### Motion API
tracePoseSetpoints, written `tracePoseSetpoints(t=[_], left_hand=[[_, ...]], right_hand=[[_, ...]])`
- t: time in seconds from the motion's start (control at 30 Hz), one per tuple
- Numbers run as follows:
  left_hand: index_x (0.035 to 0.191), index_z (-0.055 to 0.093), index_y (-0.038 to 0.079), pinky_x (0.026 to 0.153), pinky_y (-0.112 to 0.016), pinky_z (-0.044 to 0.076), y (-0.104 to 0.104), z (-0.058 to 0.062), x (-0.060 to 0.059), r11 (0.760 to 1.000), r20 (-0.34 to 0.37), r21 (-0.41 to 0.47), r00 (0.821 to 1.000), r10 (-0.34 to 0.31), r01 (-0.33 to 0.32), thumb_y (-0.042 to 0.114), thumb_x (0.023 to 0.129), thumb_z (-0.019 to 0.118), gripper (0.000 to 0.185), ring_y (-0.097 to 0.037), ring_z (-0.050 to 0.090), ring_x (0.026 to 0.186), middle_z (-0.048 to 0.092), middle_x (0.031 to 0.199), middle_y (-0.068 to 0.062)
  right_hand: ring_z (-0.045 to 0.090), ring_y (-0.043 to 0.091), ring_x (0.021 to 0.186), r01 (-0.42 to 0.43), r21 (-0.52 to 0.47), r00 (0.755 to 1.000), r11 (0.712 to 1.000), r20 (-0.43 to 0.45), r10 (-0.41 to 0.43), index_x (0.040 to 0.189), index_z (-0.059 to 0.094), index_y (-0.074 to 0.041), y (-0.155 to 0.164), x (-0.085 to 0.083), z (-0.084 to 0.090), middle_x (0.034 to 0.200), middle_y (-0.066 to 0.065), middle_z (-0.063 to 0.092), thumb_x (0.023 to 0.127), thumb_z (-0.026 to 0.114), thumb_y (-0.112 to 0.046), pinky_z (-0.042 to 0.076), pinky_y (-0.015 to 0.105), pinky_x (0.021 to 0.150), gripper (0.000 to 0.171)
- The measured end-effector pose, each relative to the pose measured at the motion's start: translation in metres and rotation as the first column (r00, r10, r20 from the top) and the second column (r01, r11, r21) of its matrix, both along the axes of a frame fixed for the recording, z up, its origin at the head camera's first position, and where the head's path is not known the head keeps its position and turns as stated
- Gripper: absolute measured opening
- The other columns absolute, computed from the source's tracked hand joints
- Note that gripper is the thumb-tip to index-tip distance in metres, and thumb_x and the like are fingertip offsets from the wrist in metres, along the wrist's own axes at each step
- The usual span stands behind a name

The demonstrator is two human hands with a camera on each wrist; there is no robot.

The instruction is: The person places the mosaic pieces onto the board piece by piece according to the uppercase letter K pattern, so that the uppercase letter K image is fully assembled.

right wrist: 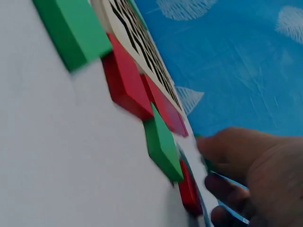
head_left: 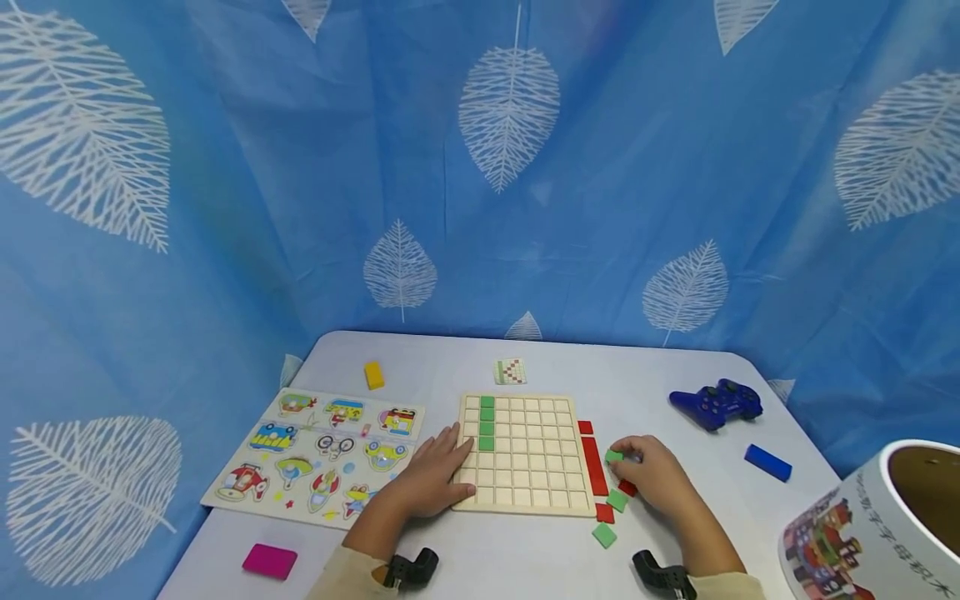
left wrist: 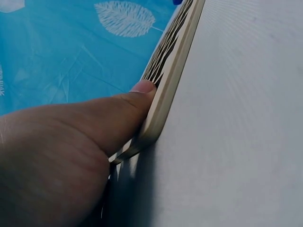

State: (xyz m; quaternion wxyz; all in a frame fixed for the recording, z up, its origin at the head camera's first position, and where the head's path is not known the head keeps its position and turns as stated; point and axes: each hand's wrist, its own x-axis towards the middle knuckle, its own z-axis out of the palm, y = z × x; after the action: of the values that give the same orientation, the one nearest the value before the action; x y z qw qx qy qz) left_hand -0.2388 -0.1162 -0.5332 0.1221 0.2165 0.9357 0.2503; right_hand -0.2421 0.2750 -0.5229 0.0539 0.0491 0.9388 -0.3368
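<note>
On the table (head_left: 525, 567), right hand (head_left: 652, 482) pinches green tile (head_left: 614, 456).

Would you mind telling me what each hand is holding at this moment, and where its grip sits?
The right hand pinches a small green square tile by its edges. The left hand holds nothing, resting flat on the wooden grid board's near-left corner.
</note>
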Motion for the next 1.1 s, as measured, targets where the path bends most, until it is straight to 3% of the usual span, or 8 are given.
tracePoseSetpoints(t=[0.1,0.2,0.37,0.5,0.77,0.93,1.1], left_hand=[[0.165,0.034,0.015,0.132,-0.054,0.011,-0.001,0.001,-0.001,1.0,0.003,-0.005,1.0,0.0,0.0,0.05,0.1,0.066,0.081,-0.032,0.008,0.164,0.01,0.177,-0.012],[0.165,0.033,0.015,0.132,-0.054,0.01,-0.001,0.001,-0.001,1.0,0.002,-0.013,1.0,0.002,-0.002,0.05,0.1,0.066,0.081,-0.032,0.008,0.164,0.01,0.177,-0.012],[0.166,0.033,0.016,0.132,-0.055,0.011,-0.001,0.002,-0.001,1.0,0.005,-0.01,1.0,0.0,0.001,0.052,0.1,0.065,0.082,-0.032,0.008,0.164,0.01,0.177,-0.011],[0.165,0.034,0.016,0.131,-0.056,0.012,0.0,0.0,0.0,1.0,0.004,-0.012,1.0,-0.004,0.004,0.052,0.1,0.065,0.081,-0.032,0.009,0.164,0.011,0.177,-0.011],[0.165,0.035,0.015,0.131,-0.056,0.012,-0.002,0.003,0.0,1.0,0.002,-0.016,1.0,0.005,-0.005,0.051,0.1,0.066,0.081,-0.033,0.01,0.164,0.012,0.177,-0.012],[0.165,0.035,0.016,0.132,-0.055,0.012,-0.001,-0.002,-0.002,1.0,-0.001,-0.029,1.0,0.005,-0.005,0.054,0.1,0.065,0.081,-0.031,0.01,0.164,0.011,0.177,-0.011],[0.166,0.034,0.018,0.132,-0.054,0.011,0.0,-0.005,-0.003,0.999,-0.003,-0.036,1.0,0.009,-0.009,0.055,0.1,0.064,0.082,-0.03,0.008,0.164,0.01,0.177,-0.009]], right_hand=[[0.06,0.026,0.096,0.052,-0.065,0.998,0.997,-0.014,-0.053,0.12,0.072,-0.012,-0.026,0.0,0.009,0.121,0.012,0.067,0.094,0.075,-0.025,0.056,0.042,0.08,0.03],[0.058,0.019,0.086,-0.006,-0.13,0.998,0.991,-0.064,-0.002,0.122,0.072,-0.014,-0.067,0.001,0.015,0.112,0.004,0.068,0.093,0.078,-0.025,0.051,0.032,0.069,0.031],[0.06,0.012,0.091,-0.227,-0.111,0.965,0.967,-0.155,0.209,0.108,0.074,-0.02,-0.134,0.002,0.01,0.106,-0.006,0.068,0.091,0.081,-0.021,0.053,0.034,0.079,0.019],[0.059,0.012,0.093,-0.319,-0.016,0.932,0.948,-0.184,0.311,0.096,0.073,-0.02,-0.165,-0.002,0.004,0.101,-0.007,0.066,0.09,0.08,-0.018,0.053,0.038,0.084,0.009],[0.055,0.009,0.081,-0.35,0.083,0.912,0.933,-0.198,0.36,0.089,0.078,-0.021,-0.187,-0.007,0.002,0.09,-0.007,0.061,0.089,0.081,-0.014,0.05,0.029,0.071,0.008],[0.064,0.012,0.094,-0.358,0.098,0.907,0.928,-0.197,0.371,0.094,0.08,-0.021,-0.188,-0.004,0.003,0.099,-0.007,0.067,0.092,0.079,-0.013,0.055,0.036,0.083,0.008],[0.064,0.015,0.106,-0.368,-0.007,0.91,0.93,-0.209,0.359,0.108,0.08,-0.022,-0.162,-0.001,0.006,0.112,-0.008,0.07,0.095,0.076,-0.016,0.055,0.041,0.093,0.015]])
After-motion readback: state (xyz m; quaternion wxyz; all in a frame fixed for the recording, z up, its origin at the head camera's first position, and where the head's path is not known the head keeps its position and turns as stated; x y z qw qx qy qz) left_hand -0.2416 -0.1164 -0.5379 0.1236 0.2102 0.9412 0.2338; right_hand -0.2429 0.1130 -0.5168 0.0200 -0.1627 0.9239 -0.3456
